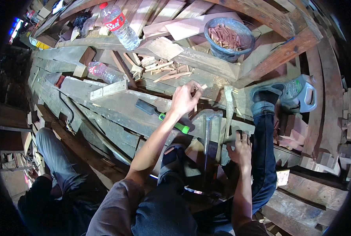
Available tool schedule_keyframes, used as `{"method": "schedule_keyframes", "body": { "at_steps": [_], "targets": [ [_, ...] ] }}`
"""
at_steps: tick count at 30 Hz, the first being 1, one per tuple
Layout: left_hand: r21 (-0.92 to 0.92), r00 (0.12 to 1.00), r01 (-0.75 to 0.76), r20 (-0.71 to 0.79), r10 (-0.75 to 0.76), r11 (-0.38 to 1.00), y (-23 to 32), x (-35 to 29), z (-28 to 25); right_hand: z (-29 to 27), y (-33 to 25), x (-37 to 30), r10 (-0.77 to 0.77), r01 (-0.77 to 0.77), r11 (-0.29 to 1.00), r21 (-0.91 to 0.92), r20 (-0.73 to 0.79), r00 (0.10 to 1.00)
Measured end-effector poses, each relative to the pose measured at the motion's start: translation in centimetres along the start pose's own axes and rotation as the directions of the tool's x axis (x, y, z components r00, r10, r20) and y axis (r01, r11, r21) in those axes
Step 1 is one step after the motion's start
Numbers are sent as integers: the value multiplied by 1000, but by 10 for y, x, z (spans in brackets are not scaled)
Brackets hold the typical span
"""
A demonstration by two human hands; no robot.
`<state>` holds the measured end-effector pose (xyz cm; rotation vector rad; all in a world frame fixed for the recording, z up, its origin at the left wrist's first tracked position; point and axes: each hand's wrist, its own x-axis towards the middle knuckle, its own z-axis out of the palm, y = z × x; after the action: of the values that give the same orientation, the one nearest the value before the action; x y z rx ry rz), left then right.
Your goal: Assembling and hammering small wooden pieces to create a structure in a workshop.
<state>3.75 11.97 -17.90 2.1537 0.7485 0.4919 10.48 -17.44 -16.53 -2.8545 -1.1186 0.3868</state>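
My left hand (184, 97) pinches a small pale wood piece (204, 86) between thumb and fingertips, above the plank bench. Below it lies a chisel (179, 126) with a green and black handle, its wide blade pointing left. A hammer (207, 135) with a metal shaft stands head-up between my legs. My right hand (240, 150) hovers beside my right leg, fingers apart and holding nothing I can see. Close by it is a long pale wood strip (229, 104). Beyond my left hand, several split wood sticks (169, 71) lie in a loose pile.
A dark bucket (235, 56) of reddish wood pegs stands at the back right. Two plastic bottles, one upright (125, 34) and one lying down (106, 74), are at the back left. A handled jug (310, 96) sits right of my foot. Another person's leg (59, 157) is at the left.
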Motion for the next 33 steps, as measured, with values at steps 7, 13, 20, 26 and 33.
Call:
{"method": "schedule_keyframes", "body": {
  "at_steps": [7, 13, 20, 26, 33],
  "targets": [
    [-725, 944, -37, -252, -214, 688, -14, 4, -2, 3, 7, -2, 10, -11, 1000, 21, 32, 999],
    [-968, 901, 103, -8, -434, 231, -9, 6, -56, -1, 4, 1, 8, -11, 999, 34, 71, 997],
    [-875, 957, 221, 110, -267, 430, 14, -37, -50, -7, 8, 4, 12, -14, 992, 122, 17, 1000],
    [-659, 774, 328, 598, 207, 677, 56, -87, 18, -50, -20, 2, -27, 111, 694, 712, -127, 991],
    [-553, 786, 149, 569, 242, 820, 61, -102, 42, -39, -22, 0, 3, 82, 482, 872, -95, 996]
  ]
}}
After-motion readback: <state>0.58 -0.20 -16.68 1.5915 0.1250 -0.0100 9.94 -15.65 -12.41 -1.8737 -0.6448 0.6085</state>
